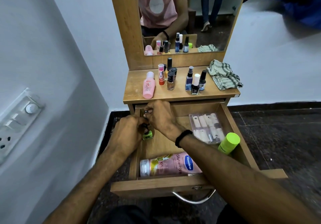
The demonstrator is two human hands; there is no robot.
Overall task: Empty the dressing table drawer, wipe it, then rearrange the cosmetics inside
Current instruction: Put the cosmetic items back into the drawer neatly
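— Where are the hands?
— Both are in the open drawer (156, 185), at its back left corner. The left hand (127, 133) grips a green nail polish bottle (147, 134). The right hand (159, 116) pinches a small dark bottle (145, 111).

So the light-brown dressing table top (135, 88) and its open drawer (156, 185) look like smooth wood-grain laminate with a dull sheen, and the curved handle (210, 195) on the drawer's front edge is shiny chromed metal. Inside, the pink Vaseline lotion bottle (173, 164) along the front edge is glossy plastic, the lime-green cylinder bottle (228, 143) at the right wall looks matt plastic, the flat case of nail tips (206, 128) is clear plastic, and the little green nail polish bottle (147, 135) and a small black bottle (145, 111) by the left wall are glossy. At the top's back right corner the grey-checked rag (224, 75) is crumpled woven cloth.
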